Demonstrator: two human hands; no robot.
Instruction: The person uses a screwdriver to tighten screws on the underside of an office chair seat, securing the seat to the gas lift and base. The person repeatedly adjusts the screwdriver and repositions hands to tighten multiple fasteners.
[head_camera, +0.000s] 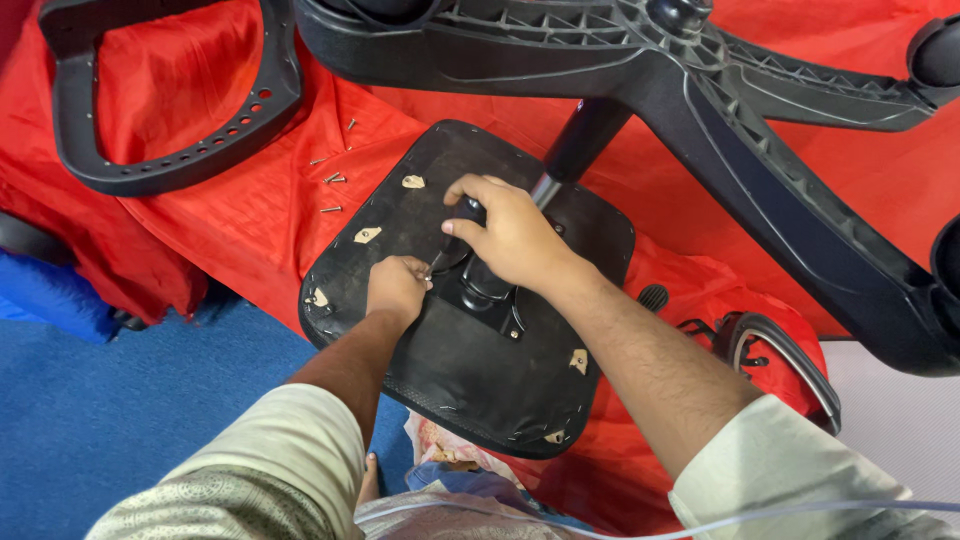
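Note:
An upturned black chair seat lies on a red cloth, its black metal mechanism plate bolted at the middle. My right hand grips the black handle of a screwdriver whose shaft points down at the plate's left edge. My left hand rests closed on the seat beside the screwdriver tip, fingers pinched at it. The chair's gas column rises from the plate to the black five-star base overhead.
A black armrest loop lies at upper left on the cloth. Several loose screws are scattered near it. Another armrest lies at the right. Blue carpet covers the floor at lower left.

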